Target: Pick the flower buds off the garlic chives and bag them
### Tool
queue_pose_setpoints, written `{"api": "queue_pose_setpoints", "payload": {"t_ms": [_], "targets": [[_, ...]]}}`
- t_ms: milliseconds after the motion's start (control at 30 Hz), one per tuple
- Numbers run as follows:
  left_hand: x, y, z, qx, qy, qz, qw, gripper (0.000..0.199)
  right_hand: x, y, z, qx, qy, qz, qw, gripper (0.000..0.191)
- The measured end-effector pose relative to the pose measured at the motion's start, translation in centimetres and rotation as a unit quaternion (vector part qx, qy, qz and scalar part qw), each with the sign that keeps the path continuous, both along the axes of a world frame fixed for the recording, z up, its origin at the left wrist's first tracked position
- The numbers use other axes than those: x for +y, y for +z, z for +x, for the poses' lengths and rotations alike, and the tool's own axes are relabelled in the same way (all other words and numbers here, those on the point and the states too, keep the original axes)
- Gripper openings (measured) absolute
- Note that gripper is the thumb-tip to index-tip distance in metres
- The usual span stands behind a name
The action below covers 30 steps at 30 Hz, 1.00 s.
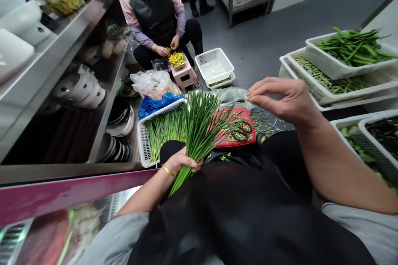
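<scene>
My left hand (183,161) grips a long bunch of green garlic chives (199,132) at the lower stems, in front of my black apron. Just beyond it, a white plastic basket (158,112) holds more chives laid lengthwise. My right hand (286,99) hangs in the air to the right of the bunch, thumb and fingers curved with a small gap and nothing visible between them. Under it lies a red cutting board (245,114) scattered with green trimmings, with black-handled scissors (241,131) resting on it.
A seated co-worker (155,20) handles yellow-green produce on a pink stool (185,75) ahead. White baskets of green beans (342,78) stand to the right, and blue and clear plastic bags (155,103) sit beyond the chives. Steel shelving (59,58) runs along the left.
</scene>
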<state>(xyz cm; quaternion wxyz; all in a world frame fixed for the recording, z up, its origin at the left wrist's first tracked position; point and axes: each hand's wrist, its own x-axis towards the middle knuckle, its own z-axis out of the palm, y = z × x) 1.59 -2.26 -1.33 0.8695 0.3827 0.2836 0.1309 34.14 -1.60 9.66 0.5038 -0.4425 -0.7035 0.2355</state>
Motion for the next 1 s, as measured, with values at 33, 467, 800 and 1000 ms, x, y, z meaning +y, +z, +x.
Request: {"api": "queue_pose_setpoints", "payload": {"t_ms": [33,467,800,1000], "targets": [[0.0,0.0,0.1,-0.002,-0.002,-0.001,1.0,0.032,-0.1,-0.3,-0.1,-0.085,-0.011,0.005,0.996,0.019],[-0.4,0.3,0.3,0.01,0.022,0.014,1.0,0.029,0.7,-3.9,-2.2,-0.469,-0.023,-0.006,0.883,0.017],[-0.2,0.4,0.1,0.018,0.031,0.01,0.999,0.03,2.7,-7.3,-3.5,0.435,-0.109,-0.135,0.883,0.016],[0.0,-0.1,-0.2,0.004,0.024,0.004,1.0,0.027,0.4,-4.2,-1.7,0.111,-0.104,-0.108,0.982,0.021]]}}
